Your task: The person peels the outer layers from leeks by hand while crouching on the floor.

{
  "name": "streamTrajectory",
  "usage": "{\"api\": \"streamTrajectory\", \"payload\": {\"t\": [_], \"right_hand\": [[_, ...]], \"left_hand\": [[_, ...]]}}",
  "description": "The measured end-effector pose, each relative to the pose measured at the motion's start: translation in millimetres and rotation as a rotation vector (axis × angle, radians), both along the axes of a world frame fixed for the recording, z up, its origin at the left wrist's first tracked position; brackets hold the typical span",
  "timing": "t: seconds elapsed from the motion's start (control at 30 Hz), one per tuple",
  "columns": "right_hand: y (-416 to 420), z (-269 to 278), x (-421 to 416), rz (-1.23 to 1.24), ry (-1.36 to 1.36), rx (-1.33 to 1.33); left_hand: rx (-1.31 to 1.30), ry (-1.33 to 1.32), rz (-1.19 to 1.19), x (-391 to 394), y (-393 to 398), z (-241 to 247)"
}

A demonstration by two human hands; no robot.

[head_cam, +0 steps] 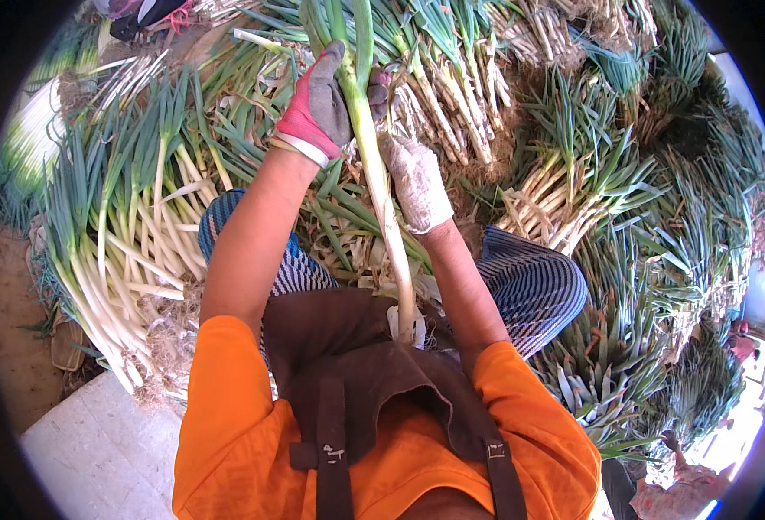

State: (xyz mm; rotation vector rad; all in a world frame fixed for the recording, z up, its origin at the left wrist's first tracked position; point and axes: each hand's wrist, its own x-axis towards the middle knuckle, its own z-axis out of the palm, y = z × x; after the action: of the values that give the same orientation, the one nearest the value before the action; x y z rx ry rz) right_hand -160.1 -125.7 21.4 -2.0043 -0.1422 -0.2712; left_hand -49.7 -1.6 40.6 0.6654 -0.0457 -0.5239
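Note:
My left hand [320, 104], in a pink and grey work glove, grips a large green onion stalk [374, 166] near where the leaves part. The stalk runs down between my forearms, its root end by the dark apron [330, 325] at my lap. My right hand [415, 179], in a whitish dirty glove, is just right of the stalk; its fingers are partly hidden, so its hold is unclear. Peeled skins and loose green leaves [340, 224] lie between my knees.
Cleaned green onions [155, 240] with white stems lie at the left. Untrimmed bunches [454, 117] are ahead, another bunch [545, 201] is beyond my right knee, and tall piles [681, 240] line the right side. A pale board [106, 448] is at lower left. Parts of other people show at the lower right.

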Motion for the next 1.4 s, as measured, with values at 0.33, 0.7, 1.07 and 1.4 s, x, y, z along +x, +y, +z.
{"api": "streamTrajectory", "payload": {"t": [0.33, 0.7, 1.07, 1.4], "right_hand": [[1.6, -83.6, -73.2, 0.451, 0.444, 0.113], [-30.1, -104.0, -178.3, 0.547, 0.786, -0.927], [5.2, -30.2, -86.2, 0.036, 0.818, 0.700], [27.5, -12.5, -33.0, 0.532, 0.889, 1.625]], "left_hand": [[-0.320, -0.039, -0.150, 16.9, 20.0, -5.9], [0.106, -0.144, 0.671, 59.2, 80.6, 23.8], [0.120, -0.042, 0.547, 80.4, 90.5, -2.6], [0.068, 0.070, -0.006, -6.8, 11.8, 6.7]]}}
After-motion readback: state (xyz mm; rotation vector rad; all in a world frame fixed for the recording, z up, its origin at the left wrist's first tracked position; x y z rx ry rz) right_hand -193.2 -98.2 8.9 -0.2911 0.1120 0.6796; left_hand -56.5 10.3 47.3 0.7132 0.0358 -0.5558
